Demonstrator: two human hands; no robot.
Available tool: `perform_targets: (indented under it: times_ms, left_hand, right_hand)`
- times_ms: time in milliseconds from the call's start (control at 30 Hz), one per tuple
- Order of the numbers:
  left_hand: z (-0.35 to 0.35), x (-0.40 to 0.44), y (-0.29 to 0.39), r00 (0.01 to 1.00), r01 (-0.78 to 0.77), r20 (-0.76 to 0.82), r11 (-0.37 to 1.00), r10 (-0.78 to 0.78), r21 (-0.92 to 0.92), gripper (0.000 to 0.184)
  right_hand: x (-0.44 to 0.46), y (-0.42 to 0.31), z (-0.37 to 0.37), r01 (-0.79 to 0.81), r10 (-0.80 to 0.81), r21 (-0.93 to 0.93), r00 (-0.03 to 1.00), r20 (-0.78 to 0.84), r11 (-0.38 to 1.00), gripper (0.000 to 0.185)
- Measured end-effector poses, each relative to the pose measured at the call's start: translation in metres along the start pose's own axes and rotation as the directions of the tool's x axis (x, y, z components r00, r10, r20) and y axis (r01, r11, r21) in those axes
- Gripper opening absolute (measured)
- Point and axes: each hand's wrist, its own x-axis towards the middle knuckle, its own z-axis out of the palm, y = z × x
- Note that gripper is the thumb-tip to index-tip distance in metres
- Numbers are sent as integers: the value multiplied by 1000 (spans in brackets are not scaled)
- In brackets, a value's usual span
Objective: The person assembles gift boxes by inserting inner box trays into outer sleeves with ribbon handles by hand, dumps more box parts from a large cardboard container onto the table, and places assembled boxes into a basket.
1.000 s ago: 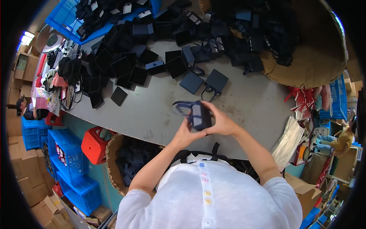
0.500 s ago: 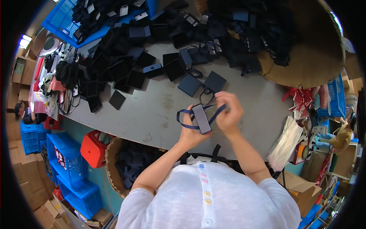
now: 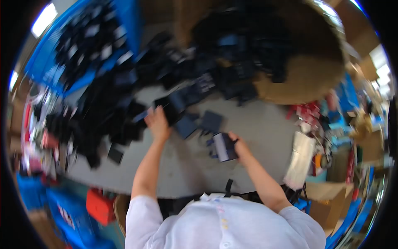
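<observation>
My right hand (image 3: 243,148) grips a small dark blue box (image 3: 231,146) by its right side, above the table. A pale grey face of the box points left, and a dark ribbon loop (image 3: 212,148) hangs beside it. Over at the pile, my left hand (image 3: 158,124) reaches out with fingers extended, at the edge of a black open box (image 3: 166,108); motion blurs whether it touches. Between the hands lie two flat dark blue boxes, one nearer the left (image 3: 185,126) and one nearer the right (image 3: 211,121).
Dark boxes (image 3: 103,106) are heaped along the back and left of the grey table (image 3: 265,124). A blue crate (image 3: 49,74) holds more, as does a tipped cardboard carton (image 3: 306,85). Clear plastic bags (image 3: 299,159) lie right; a red stool (image 3: 100,206) stands below left.
My left hand has let go of the ribboned box and moved left and forward to the pile. My right hand now holds that box alone. The view has shifted.
</observation>
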Motion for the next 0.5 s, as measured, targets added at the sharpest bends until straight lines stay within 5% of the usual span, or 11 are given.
perform_targets:
  times_ms: [33,133,233,300,500]
  left_hand:
    - [-2,6,2,998,57,22,998,-57,5,106]
    - [23,5,-8,979,-165,-131,983,154,-82,101]
    - [-9,-15,4,979,-171,-154,957,137,-235,94]
    - [-27,-34,12,995,-89,-92,721,36,-687,93]
    - [-148,-77,80,915,-293,-80,513,396,-807,90]
  right_hand:
    - [5,6,-6,21,-22,-21,998,-53,1000,34]
    - [3,6,-10,158,-176,-112,968,-176,981,43]
    - [-3,-3,-17,185,-226,-184,946,-232,965,54]
    - [-5,-7,-24,174,-218,-200,950,-222,964,54]
    - [-9,-15,-12,265,-379,-452,907,-182,852,48]
